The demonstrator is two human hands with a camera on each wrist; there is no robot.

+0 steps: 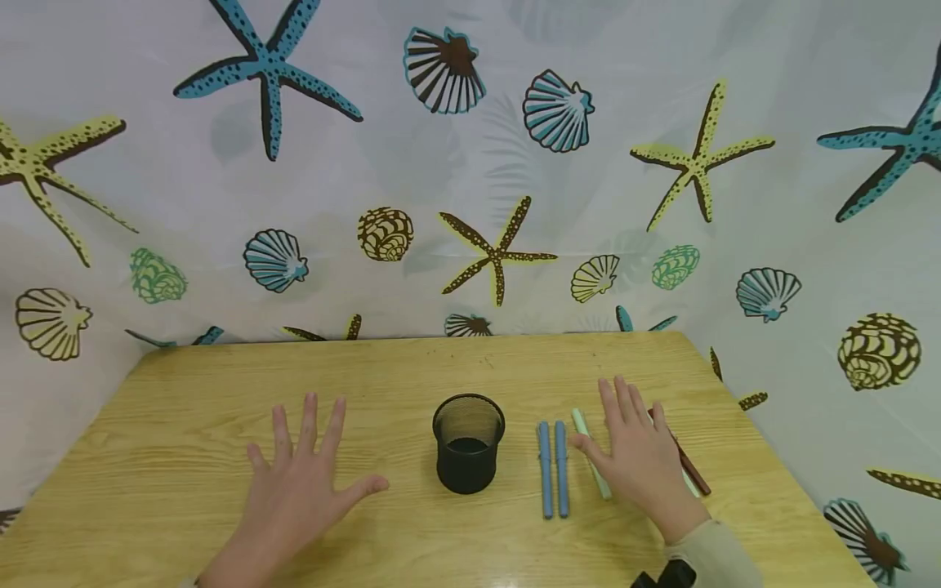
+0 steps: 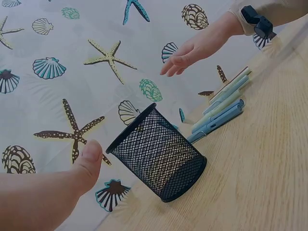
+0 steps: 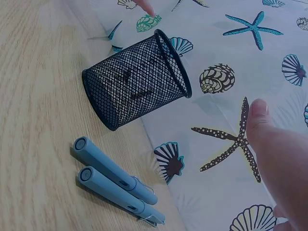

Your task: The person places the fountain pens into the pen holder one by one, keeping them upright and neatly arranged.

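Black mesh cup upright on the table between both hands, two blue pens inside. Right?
No: the blue pens lie on the table right of the mesh cup, per the head view. The cup is upright between left hand and right hand.

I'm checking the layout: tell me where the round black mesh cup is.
In the head view, the round black mesh cup stands upright on the wooden table, just left of two slim blue pens and right of the left hand.

Room to pass lies behind the mesh cup point(image 1: 466, 469), while two blue pens point(image 1: 562, 474) obstruct the tabletop point(image 1: 518, 498) to its right.
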